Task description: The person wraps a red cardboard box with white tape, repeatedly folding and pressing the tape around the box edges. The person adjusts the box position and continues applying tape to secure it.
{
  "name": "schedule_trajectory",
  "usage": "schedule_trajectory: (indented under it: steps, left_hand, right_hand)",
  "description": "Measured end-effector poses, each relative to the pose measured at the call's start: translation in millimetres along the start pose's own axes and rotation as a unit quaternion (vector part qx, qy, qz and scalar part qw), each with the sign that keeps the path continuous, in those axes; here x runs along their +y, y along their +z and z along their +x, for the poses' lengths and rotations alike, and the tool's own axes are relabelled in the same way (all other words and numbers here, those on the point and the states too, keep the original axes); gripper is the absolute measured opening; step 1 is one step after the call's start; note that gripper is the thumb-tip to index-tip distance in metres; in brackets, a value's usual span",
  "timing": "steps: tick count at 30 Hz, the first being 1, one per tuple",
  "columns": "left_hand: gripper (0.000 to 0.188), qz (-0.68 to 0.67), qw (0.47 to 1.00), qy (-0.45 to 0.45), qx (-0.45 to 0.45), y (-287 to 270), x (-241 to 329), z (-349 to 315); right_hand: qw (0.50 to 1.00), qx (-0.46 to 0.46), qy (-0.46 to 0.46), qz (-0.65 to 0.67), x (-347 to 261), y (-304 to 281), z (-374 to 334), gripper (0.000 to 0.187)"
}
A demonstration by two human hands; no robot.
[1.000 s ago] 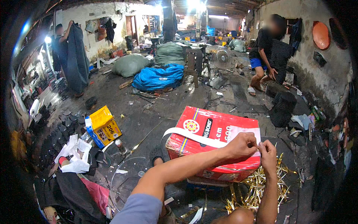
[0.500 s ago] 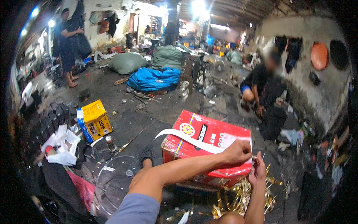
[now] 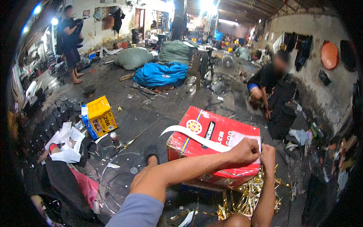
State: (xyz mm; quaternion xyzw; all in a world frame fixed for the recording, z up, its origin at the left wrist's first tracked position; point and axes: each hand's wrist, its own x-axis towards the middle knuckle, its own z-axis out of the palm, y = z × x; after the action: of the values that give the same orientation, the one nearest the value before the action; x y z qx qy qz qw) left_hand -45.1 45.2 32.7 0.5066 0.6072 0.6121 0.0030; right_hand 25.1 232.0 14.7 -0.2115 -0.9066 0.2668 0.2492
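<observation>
A red cardboard box point(image 3: 215, 121) with a flower emblem stands in front of me. Over its top curves a long white strip point(image 3: 189, 137), whose right part runs in under my left hand point(image 3: 245, 152). That hand is closed on the strip above the box's right end. Close beside it, my right hand point(image 3: 267, 154) is pinched shut at the box's right edge; what its fingertips hold is too small to make out. Below the box, near my right forearm, lies a heap of thin gold-coloured pieces point(image 3: 247, 200).
To the left are a yellow and blue box point(image 3: 100, 117), crumpled white paper point(image 3: 68, 145) and a glass jar point(image 3: 114, 138). Farther off lie a blue bundle point(image 3: 160, 73) and a green sack point(image 3: 133, 58). One person point(image 3: 268, 81) crouches at right; another point(image 3: 70, 43) stands at far left.
My right hand has risen beside the left, its fingers turning from a loose, palm-up curl into a pinch. My left hand has stayed closed by the strip. The view has shifted slightly.
</observation>
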Motion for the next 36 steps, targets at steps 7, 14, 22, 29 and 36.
schedule_trajectory:
  steps: [7, 14, 22, 29, 36]
  left_hand:
    - [0.011, 0.007, 0.999, 0.036, 0.008, -2, 8, 0]
    - [0.014, 0.015, 0.999, 0.002, -0.028, -3, 15, 10]
    - [0.012, 0.025, 0.999, 0.022, -0.017, 2, 7, 6]
    - [0.012, 0.032, 0.999, -0.003, -0.021, -5, 9, -2]
    - [0.011, 0.026, 0.999, 0.001, -0.027, -6, 12, -2]
  right_hand:
    - [0.983, 0.01, 0.018, 0.182, 59, 44, -4, 0.037]
    - [0.953, 0.062, 0.018, 0.296, 154, 120, -10, 0.03]
    - [0.973, 0.059, 0.04, 0.218, 180, 130, -23, 0.031]
    - [0.97, 0.046, 0.048, 0.233, 126, 116, -60, 0.029]
    - [0.991, 0.041, 0.066, 0.105, 172, 160, -72, 0.029]
